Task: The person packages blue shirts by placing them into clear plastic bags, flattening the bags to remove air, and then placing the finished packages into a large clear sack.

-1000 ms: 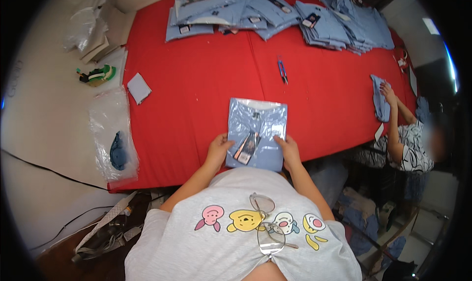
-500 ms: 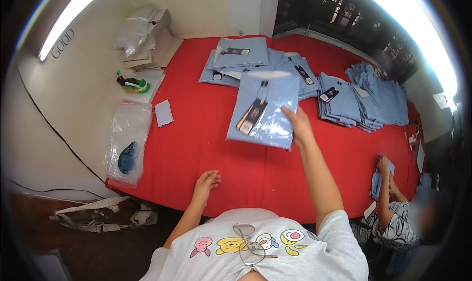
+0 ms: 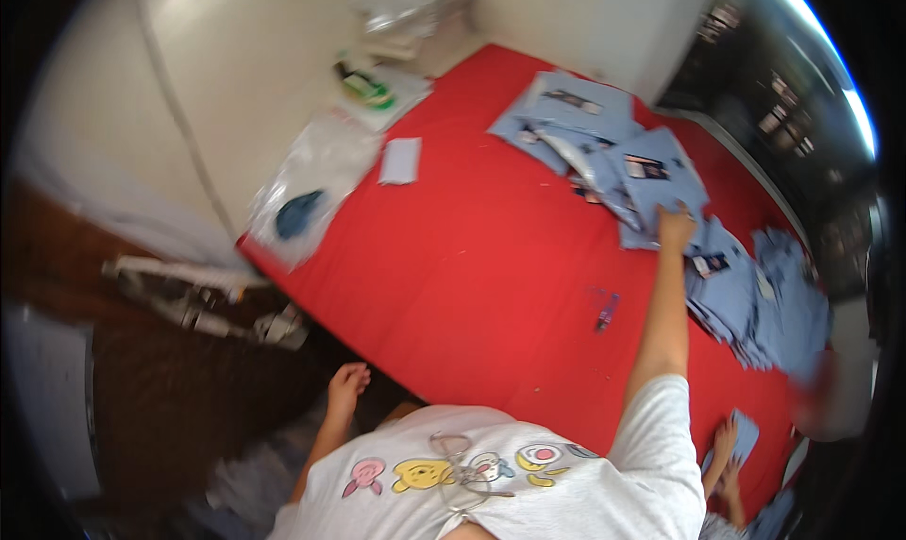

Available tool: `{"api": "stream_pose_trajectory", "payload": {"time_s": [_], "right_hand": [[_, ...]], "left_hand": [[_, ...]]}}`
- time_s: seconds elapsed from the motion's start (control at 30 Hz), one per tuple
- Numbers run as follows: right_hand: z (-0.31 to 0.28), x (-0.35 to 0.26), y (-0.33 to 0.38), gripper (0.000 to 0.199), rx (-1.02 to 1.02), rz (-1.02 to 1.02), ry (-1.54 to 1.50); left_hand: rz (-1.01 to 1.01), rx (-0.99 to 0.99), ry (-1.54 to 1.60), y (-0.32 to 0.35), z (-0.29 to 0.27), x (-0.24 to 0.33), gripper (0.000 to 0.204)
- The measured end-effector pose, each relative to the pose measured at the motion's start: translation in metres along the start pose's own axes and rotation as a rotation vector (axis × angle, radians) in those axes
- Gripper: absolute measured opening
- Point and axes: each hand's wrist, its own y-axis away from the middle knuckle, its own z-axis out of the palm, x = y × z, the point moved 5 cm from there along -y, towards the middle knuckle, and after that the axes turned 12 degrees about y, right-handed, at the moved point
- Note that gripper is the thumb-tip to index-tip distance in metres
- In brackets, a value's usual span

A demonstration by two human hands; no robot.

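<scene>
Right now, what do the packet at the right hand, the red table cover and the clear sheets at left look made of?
Packet at the right hand: blue cloth, apparently in clear plastic; pale sheen, though blurred.
Red table cover: probably fabric; dull, no sharp glints.
Clear sheets: likely thin plastic film, glossy; see-through with wrinkled highlights.

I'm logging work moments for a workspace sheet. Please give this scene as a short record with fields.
Surface: red table
Right hand: on the near edge of a bagged blue shirt; grip unclear
Left hand: holding nothing visible, beyond the table's near edge
Far right: folded blue shirts
Left side: clear plastic bags, white rectangular item
Tool: blue snips, blurred
Co-worker: hands at blue fabric
</scene>
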Motion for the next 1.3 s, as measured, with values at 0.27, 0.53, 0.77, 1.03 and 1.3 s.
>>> {"api": "stream_pose_trajectory", "payload": {"time_s": [0.27, 0.53, 0.77, 1.03, 1.3], "right_hand": [[-0.223, -0.230, 0.245, 0.077, -0.799, -0.690, -1.436], [-0.417, -0.314, 0.508, 0.086, -2.075, -0.624, -2.280], [-0.452, -0.410, 0.553, 0.071, -0.905, -0.761, -2.579], [-0.474, -0.393, 0.497, 0.041, -0.421, -0.819, -1.837], [-0.470, -0.329, 0.472, 0.020, 0.232, -1.018, -1.137]], "left_hand": [[0.436, 0.013, -0.109, -0.057, 0.011, 0.087, 0.019], [0.909, -0.046, -0.460, -0.175, 0.053, 0.236, 0.014], [0.999, -0.004, -0.557, -0.267, 0.112, 0.325, 0.026], [1.004, -0.074, -0.788, -0.352, 0.176, 0.337, 0.068], [0.992, -0.236, -0.715, -0.416, 0.132, 0.334, 0.024]]}}
